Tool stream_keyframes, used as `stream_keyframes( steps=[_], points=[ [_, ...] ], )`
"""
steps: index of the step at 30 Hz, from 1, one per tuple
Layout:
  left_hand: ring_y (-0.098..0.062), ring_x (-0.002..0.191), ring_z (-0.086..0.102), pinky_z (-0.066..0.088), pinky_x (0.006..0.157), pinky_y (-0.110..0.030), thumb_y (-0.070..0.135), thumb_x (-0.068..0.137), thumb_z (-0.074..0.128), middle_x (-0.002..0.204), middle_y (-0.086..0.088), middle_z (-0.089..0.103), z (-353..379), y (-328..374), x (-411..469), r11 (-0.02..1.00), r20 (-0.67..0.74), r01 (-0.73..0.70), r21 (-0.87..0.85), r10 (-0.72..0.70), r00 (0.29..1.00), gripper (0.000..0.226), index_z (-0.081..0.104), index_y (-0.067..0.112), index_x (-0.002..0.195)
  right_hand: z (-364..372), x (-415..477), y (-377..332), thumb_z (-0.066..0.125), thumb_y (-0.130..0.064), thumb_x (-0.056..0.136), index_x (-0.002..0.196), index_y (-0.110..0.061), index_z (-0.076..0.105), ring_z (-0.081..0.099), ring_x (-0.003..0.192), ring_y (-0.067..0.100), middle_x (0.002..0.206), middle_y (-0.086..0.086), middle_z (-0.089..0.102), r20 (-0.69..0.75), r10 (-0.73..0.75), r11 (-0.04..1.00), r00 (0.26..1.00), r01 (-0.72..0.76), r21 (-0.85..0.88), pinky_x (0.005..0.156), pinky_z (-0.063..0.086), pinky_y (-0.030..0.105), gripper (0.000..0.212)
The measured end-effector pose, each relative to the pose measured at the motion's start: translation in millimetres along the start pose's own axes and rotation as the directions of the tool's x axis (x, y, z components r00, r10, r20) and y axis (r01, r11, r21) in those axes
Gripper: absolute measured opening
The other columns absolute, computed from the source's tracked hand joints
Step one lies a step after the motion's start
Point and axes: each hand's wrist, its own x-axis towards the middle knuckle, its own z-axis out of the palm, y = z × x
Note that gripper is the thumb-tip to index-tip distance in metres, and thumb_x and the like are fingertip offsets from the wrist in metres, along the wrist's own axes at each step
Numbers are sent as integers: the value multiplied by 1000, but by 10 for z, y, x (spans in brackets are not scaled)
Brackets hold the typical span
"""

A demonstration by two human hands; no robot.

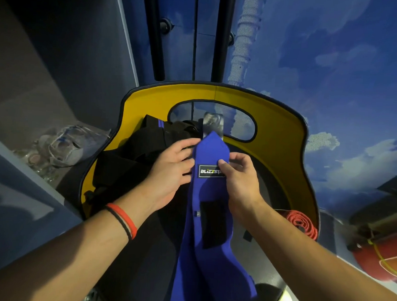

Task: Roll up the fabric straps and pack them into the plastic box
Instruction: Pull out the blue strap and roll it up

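A long blue fabric strap (208, 237) with a black brand label and a black hook patch hangs down from my two hands over a yellow chair seat. My left hand (169, 169) holds its left edge near the top, fingers curled onto the fabric. My right hand (236, 174) pinches the right edge beside the label with thumb and fingers. Black straps (133, 152) lie piled on the left of the seat. A rolled red strap (301, 223) sits at the seat's right rim. No plastic box shows.
The yellow chair (284, 131) with a cut-out back stands against a blue sky-painted wall (344, 65). A grey shelf niche on the left holds clear plastic bags (65, 146). An orange-red object (379, 260) lies low on the right.
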Motion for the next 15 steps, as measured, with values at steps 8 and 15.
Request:
stream_keyframes(
  steps=[8,15],
  points=[
    [-14,119,67,50,107,-53,11,99,62,131,10,67,-100,154,46,974,159,91,206,-125,979,38,67,33,130,-32,3,-101,69,-7,95,113,-14,61,71,107,37,117,19,70,-7,66,994,998,-65,85,93,57,57,21],
    [-29,126,64,43,111,-62,32,102,50,136,2,67,-179,167,102,957,155,191,-217,-160,975,44,58,20,143,-115,-140,-50,47,-22,108,112,-25,63,77,86,19,98,3,77,247,277,961,929,-268,-68,66,61,33,17]
  ],
)
